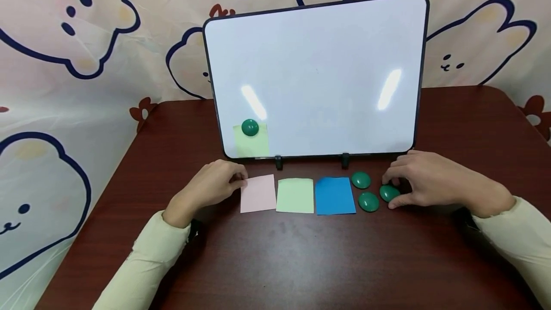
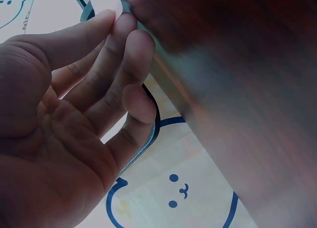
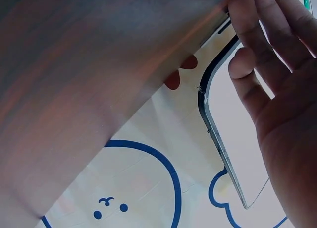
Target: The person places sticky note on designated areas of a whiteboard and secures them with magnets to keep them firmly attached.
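My left hand (image 1: 215, 181) pinches the left edge of a pink sticky note (image 1: 258, 194) between thumb and fingertips; the left wrist view shows the pale paper (image 2: 106, 0) at the fingertips of that hand (image 2: 79, 99). To its right lie a light green note (image 1: 295, 196) and a blue note (image 1: 335, 196). My right hand (image 1: 430, 178) grips a round green magnet (image 1: 389, 193) with thumb and index finger. Beside it are two more green magnets (image 1: 360, 180). In the right wrist view the hand (image 3: 282, 74) shows mostly its palm and outer fingers; the gripped magnet is out of sight.
A whiteboard (image 1: 314, 75) stands behind the notes on black feet (image 1: 279, 162). At its lower left, a green magnet (image 1: 250, 127) sits over a light green note (image 1: 251, 147). The dark wooden table (image 1: 284, 262) meets a patterned curtain (image 1: 142, 66) behind.
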`<state>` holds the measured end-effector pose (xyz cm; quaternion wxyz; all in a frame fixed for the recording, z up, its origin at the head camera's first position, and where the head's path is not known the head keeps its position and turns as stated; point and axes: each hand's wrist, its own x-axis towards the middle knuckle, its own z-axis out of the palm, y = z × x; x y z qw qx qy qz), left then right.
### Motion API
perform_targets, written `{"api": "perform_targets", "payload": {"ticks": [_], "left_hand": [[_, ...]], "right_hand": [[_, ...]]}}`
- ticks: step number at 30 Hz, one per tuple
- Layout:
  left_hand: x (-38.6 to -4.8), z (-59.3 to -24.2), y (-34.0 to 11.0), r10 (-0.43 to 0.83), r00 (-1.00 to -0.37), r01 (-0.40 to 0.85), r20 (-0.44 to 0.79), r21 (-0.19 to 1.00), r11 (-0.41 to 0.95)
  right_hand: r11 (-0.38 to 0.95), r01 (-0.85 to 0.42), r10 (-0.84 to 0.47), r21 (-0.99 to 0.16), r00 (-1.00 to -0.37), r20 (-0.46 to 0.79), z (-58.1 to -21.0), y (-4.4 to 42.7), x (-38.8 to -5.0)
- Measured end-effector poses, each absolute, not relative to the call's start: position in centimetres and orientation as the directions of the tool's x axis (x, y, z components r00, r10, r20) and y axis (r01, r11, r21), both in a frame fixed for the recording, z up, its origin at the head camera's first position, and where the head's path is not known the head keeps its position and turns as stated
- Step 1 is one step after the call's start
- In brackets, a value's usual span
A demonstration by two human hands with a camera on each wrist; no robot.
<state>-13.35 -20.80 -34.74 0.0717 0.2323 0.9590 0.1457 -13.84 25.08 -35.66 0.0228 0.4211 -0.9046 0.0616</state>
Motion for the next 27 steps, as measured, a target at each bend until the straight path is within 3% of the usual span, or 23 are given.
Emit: {"api": "perform_targets", "payload": {"ticks": [7,15,27], "left_hand": [[-13.17,-34.73,-21.04,0.487,-0.872,0.453,-0.051,0.292,0.843],[-13.21,-34.96,-21.07,0.504,-0.863,0.482,-0.007,0.284,0.829],[-13.36,-34.94,-20.74,0.496,-0.867,0.488,0.056,0.298,0.82]], "right_hand": [[0.642,-0.758,-0.754,-0.118,-0.652,0.083,-35.88,24.88,-13.8],[0.632,-0.773,-0.758,-0.054,-0.632,0.16,-36.06,25.26,-14.0],[0.603,-0.796,-0.774,-0.044,-0.598,0.211,-35.87,25.41,-14.33]]}}
